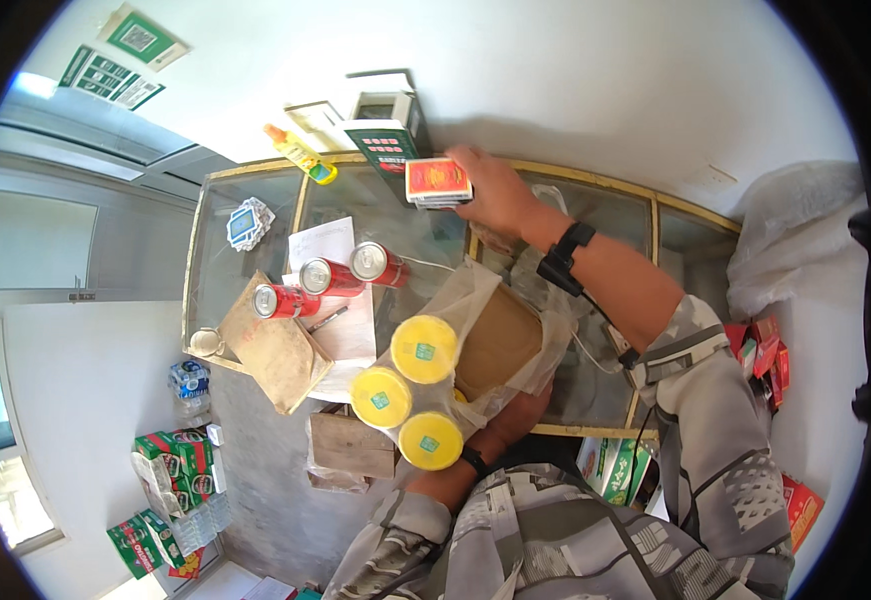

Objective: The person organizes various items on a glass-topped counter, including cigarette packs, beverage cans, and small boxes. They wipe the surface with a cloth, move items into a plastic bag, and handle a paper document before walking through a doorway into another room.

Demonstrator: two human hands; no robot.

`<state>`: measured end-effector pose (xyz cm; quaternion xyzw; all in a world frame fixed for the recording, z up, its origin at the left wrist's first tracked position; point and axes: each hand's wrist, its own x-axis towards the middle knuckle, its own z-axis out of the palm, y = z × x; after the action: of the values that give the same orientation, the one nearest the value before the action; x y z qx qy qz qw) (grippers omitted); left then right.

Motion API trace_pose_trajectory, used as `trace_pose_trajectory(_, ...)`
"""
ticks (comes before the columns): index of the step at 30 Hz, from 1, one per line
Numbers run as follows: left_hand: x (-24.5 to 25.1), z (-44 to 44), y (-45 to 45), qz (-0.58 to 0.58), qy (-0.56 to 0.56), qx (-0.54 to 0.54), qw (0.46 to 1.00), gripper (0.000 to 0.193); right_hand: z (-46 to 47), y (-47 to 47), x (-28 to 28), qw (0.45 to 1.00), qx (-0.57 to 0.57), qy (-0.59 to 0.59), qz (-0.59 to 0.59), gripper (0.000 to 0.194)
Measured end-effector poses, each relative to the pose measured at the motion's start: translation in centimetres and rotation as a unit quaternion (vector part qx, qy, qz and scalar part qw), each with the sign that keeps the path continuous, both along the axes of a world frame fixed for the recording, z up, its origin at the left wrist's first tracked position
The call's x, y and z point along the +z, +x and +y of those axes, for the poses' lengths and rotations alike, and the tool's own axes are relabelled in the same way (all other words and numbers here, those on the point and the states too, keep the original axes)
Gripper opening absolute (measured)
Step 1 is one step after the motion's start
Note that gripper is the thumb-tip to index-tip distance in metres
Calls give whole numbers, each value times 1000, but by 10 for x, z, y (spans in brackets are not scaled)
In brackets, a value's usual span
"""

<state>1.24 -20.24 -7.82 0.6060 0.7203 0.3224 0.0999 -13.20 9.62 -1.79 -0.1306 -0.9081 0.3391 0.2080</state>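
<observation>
My right hand [497, 186] grips a small stack of flat boxes that look like playing-card packs [439, 180], the top one red and orange. The stack is beside an upright dark green carton [384, 142] with an open top, against the wall. My left hand [518, 411] is at the near side of a clear-plastic-wrapped pack [499, 341] and seems to hold it; its fingers are partly hidden. In that pack, several yellow-lidded containers [425, 349] show next to a brown cardboard face.
Three red drink cans [332, 277] stand on the glass-topped counter [435, 236] by papers, a pen [328, 319] and a worn notebook [270, 341]. A yellow bottle [304, 156] and loose cards [249, 225] are farther back. A wooden stool [353, 442] and beer cartons [180, 465] are on the floor.
</observation>
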Motion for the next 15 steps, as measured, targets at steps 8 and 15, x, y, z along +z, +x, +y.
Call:
trace_pose_trajectory(8,16,4,-3,-61,25,38,997,36,2,7,-1,997,38,-28,-63,100)
trace_pose_trajectory(15,18,5,-5,-15,47,54,997,38,26,-31,38,979,-59,-191,-24,116)
